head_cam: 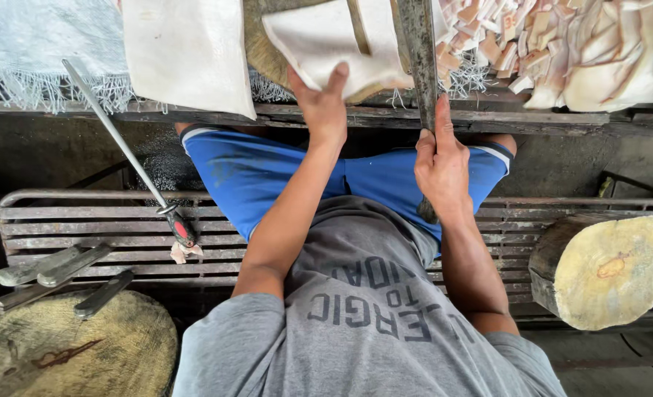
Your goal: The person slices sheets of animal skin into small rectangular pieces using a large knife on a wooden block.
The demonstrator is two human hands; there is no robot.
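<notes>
1. The left hand [325, 103], at upper centre of the frame, lies palm-down with fingers spread on a pale slab [326, 40], a flat, smooth, cream-coloured sheet with a thick cut edge; it presses rather than grips.
2. That slab rests on a round wooden chopping block [264, 51] at the top of the frame, its surface fibrous and worn yellow-brown.
3. The right hand [440, 165], just right of centre, is clenched around the handle of a large cleaver [418, 51]; the index finger runs straight up along the spine. The blade is a long, dull grey metal bar, stained and rough, reaching up to the slab's right edge.
4. At the upper right lies a heap of cut pieces [561, 44], small pale and pinkish strips and squares with glossy faces.
5. At the upper left hangs a white woven sack [51, 44] with a frayed fringe, and beside it a second pale sheet [187, 55] draped over the edge of the dark wooden bench [547, 117].
6. A sharpening steel [120, 143], a thin round metal rod with a black and red handle, leans diagonally at left.
7. Below it, at lower left, several knives [51, 268] with grey handles lie on a slatted metal rack [84, 224].
8. A cut log round [609, 268], yellowish with rough bark, sits at the right; another worn block [69, 353] fills the lower left corner.
</notes>
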